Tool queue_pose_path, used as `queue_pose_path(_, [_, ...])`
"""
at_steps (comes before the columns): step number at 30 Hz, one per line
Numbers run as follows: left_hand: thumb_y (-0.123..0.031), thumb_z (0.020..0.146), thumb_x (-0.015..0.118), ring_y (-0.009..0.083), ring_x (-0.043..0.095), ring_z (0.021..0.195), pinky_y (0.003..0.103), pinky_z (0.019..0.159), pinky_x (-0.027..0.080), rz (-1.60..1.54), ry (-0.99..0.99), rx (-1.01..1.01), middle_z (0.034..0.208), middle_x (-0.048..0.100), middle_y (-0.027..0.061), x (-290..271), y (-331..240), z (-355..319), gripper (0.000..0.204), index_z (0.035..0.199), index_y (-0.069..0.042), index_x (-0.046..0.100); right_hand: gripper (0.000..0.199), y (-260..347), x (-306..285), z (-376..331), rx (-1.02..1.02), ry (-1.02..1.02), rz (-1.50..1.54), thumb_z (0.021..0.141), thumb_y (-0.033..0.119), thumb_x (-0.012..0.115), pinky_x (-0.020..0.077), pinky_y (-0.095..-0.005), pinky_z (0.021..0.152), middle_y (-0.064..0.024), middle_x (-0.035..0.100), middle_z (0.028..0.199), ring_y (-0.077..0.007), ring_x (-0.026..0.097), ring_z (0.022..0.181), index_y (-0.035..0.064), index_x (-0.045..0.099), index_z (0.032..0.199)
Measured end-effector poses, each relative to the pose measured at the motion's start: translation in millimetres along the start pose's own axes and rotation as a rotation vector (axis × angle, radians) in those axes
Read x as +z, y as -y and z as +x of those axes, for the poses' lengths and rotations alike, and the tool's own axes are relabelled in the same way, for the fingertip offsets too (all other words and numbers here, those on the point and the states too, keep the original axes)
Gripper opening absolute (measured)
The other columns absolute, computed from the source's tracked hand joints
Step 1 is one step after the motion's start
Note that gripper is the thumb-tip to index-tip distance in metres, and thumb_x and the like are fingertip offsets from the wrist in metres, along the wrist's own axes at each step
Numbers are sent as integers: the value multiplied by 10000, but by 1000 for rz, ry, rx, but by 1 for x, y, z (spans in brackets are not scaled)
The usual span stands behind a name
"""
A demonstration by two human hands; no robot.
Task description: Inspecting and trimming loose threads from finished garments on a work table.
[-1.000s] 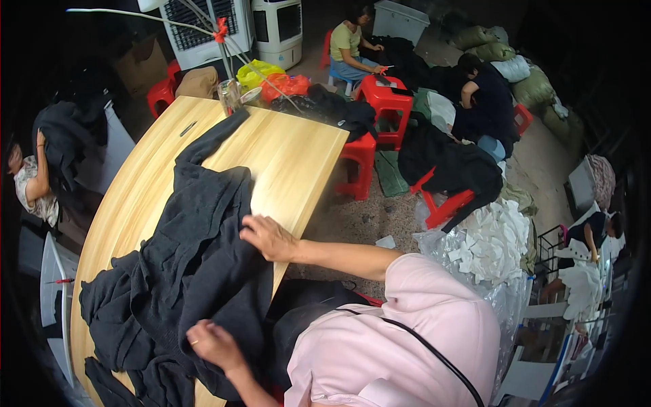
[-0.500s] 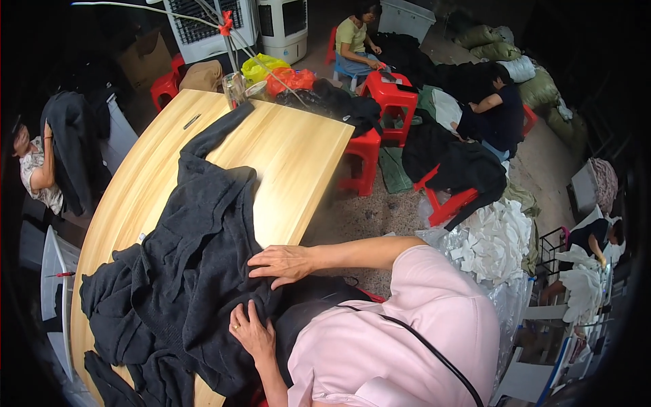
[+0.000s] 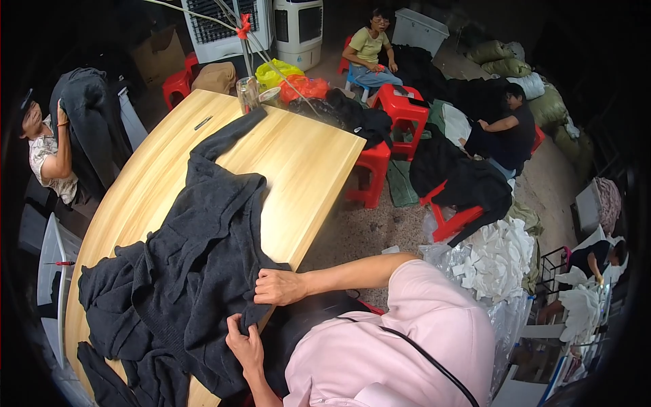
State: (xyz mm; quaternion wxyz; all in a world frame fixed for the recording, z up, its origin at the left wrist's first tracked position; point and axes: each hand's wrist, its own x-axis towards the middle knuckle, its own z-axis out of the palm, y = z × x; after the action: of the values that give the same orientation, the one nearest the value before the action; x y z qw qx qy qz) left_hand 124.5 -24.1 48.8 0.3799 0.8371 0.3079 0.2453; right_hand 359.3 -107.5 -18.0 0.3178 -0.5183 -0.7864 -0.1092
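Note:
A dark charcoal knitted sweater (image 3: 196, 264) lies spread and rumpled over the wooden table (image 3: 308, 163), one sleeve stretched toward the far edge. My right hand (image 3: 279, 287) is closed in a fist on the sweater's near edge, by the table's rim. Just below it, my left hand (image 3: 245, 344) pinches the same edge between bent fingers. A short fold of the knit shows between the two hands. What lies under the folds is hidden.
Small thread snips (image 3: 203, 123) and a glass jar (image 3: 248, 94) sit on the far part of the table. Red stools (image 3: 401, 115) stand beyond it, near seated co-workers. At left, a person holds up a dark garment (image 3: 91, 129). White fabric pieces (image 3: 498, 261) are heaped at right.
My hands have gone from resting open on the sweater to gripping its edge. The fabric between them is drawn out toward me. The view has shifted slightly, and seated co-workers have raised their heads.

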Motion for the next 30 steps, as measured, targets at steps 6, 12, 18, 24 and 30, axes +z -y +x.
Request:
queue_pose_path(6, [11, 688, 758, 403, 696, 1117, 518, 1049, 527, 548, -273, 311, 1185, 728, 163, -20, -9, 6, 486, 1170, -37, 714, 374, -17, -99, 47, 373, -16, 661, 766, 60, 662, 586, -477, 905, -192, 734, 1041, -418, 720, 1016, 25, 741, 1130])
queue_pose_path(12, [68, 674, 707, 383, 730, 1010, 472, 1008, 522, 540, -462, 8, 1018, 760, 124, -78, -19, -37, 411, 1065, -55, 734, 94, -83, -173, 45, 561, 112, 503, 844, 22, 704, 461, -327, 648, -90, 601, 715, -153, 590, 672, -27, 673, 919])
queue_pose_path(18, [51, 895, 770, 87, 664, 963, 254, 897, 514, -254, 21, -391, 985, 749, 18, -133, -17, -49, 286, 1178, 12, 758, 178, -69, -188, 70, 594, 568, 682, 924, 107, 832, 481, -324, 681, -53, 645, 748, -129, 602, 718, -14, 702, 931])
queue_pose_path(24, [-209, 1006, 804, 47, 638, 882, 224, 812, 509, -603, 199, -437, 961, 707, -36, -164, 10, 12, 203, 1054, -20, 748, 337, -96, -195, 72, 639, 320, 600, 1068, 239, 743, 438, -307, 674, -48, 538, 757, -114, 508, 727, -47, 652, 913])
queue_pose_path(30, [-230, 992, 854, 299, 799, 924, 391, 825, 608, 152, -184, -337, 1011, 805, 171, -83, 65, 30, 297, 1126, 23, 771, 467, -132, -116, 14, 731, 345, -29, 1072, 432, 744, 522, -444, 692, -260, 653, 793, -419, 676, 721, -24, 734, 973])
